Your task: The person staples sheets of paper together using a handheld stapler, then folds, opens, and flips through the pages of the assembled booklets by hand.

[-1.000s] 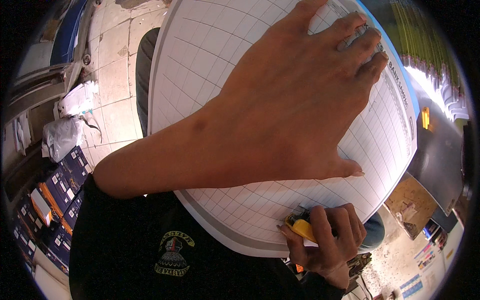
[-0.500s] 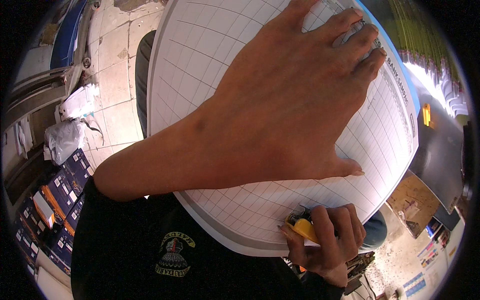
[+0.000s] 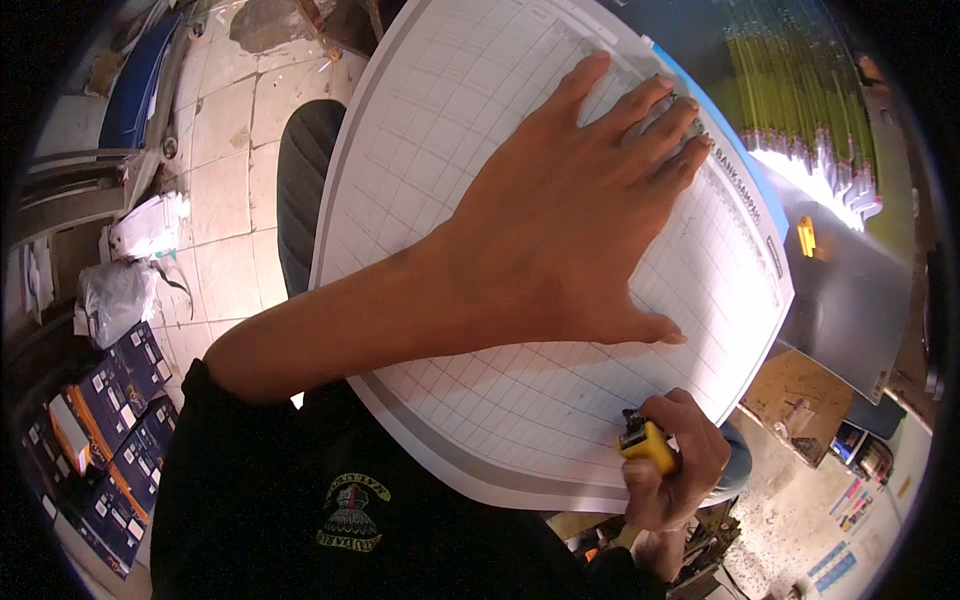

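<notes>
A thick stack of white sheets printed with a ruled grid [image 3: 400, 130] lies tilted across my lap, a blue strip along its far right edge. My left hand [image 3: 560, 230] rests palm down on it, fingers spread toward the blue edge and thumb stretched out to the right. Near the stack's lower right corner, my right hand [image 3: 695, 450] is closed round a small yellow-and-black tool [image 3: 652, 447]. The dark end of that tool points up and left, over the paper; its exact kind is unclear, since the fingers cover much of it.
To the right is a dark, shiny tabletop [image 3: 850, 300] bearing a yellow object [image 3: 806, 237] and a pile of green-edged booklets [image 3: 800, 110]. Dark blue boxes [image 3: 115, 440] and a clear plastic bag [image 3: 115, 300] stand on the left, beside the tiled floor [image 3: 225, 190].
My right hand has shifted its grip, and the yellow-and-black tool is turned, showing more of its dark end. My left hand stays spread on the paper. The whole view has shifted slightly.
</notes>
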Demonstrator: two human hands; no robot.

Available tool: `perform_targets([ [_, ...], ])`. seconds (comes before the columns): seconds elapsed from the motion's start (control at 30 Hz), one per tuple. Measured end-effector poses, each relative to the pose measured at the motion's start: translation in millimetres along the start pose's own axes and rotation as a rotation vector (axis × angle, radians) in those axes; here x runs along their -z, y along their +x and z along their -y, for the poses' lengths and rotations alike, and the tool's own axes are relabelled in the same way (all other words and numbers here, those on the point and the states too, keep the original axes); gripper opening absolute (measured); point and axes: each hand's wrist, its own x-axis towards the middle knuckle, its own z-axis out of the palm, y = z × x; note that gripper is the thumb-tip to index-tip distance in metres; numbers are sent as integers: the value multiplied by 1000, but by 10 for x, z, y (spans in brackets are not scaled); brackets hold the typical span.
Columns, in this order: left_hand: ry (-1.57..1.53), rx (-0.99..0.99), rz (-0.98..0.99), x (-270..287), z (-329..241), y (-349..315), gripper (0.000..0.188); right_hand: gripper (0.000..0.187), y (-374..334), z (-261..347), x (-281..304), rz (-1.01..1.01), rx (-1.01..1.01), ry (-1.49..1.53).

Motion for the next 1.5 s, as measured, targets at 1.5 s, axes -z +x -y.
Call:
perform_targets([
  [1.5, -564, 258, -412, 2226, 469, -136, 60, 17, -298, -338, 554, -1020, 81, 468],
])
